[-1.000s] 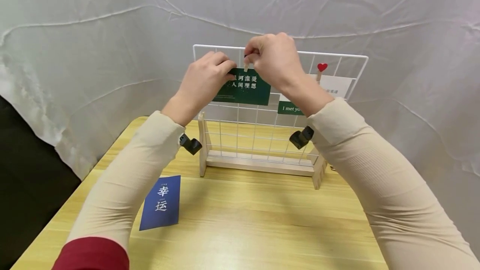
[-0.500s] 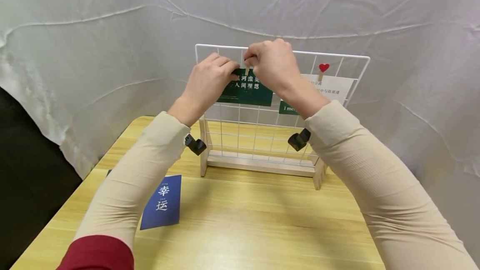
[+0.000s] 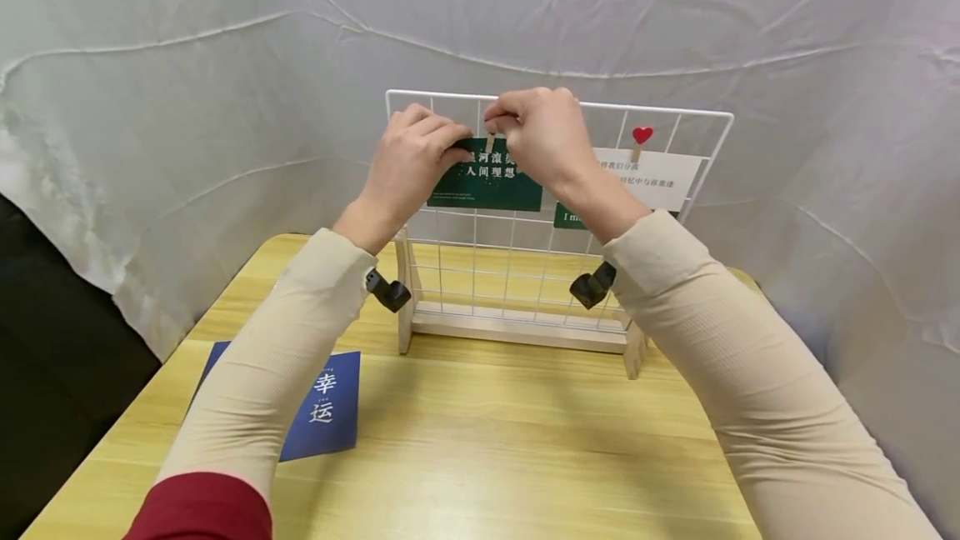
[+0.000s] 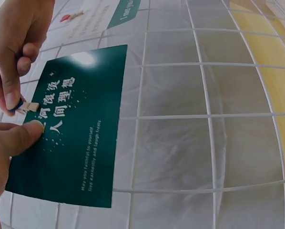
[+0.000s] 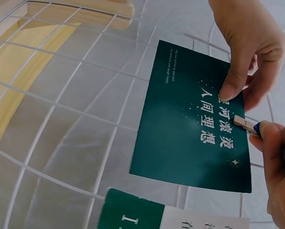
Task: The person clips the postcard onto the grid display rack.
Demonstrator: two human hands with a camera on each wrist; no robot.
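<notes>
My left hand (image 3: 412, 161) pinches a dark green postcard (image 3: 483, 195) by its upper edge, thumb across the front, holding it against a white wire grid rack (image 3: 517, 332). In my right hand (image 3: 551, 136) a small wooden clothespin (image 5: 245, 124) is pinched by its blue-decorated end. Its wooden tip overlaps the card's top edge in both wrist views, right beside my left thumb (image 4: 32, 131). White Chinese characters and small English lines are printed on the card. The fingers behind the card are hidden.
Right of the green card, a white-and-green card (image 3: 660, 180) hangs on the grid from a clothespin with a red heart (image 3: 642, 135). Blue cards (image 3: 330, 419) lie on the wooden table (image 3: 480, 440), partly under my left forearm. A pale sheet (image 3: 480, 7) hangs behind the rack.
Both hands stay at the card's top edge; my right hand has come down slightly with the clothespin. More of the heart-clipped card and the blue cards shows beside my forearms.
</notes>
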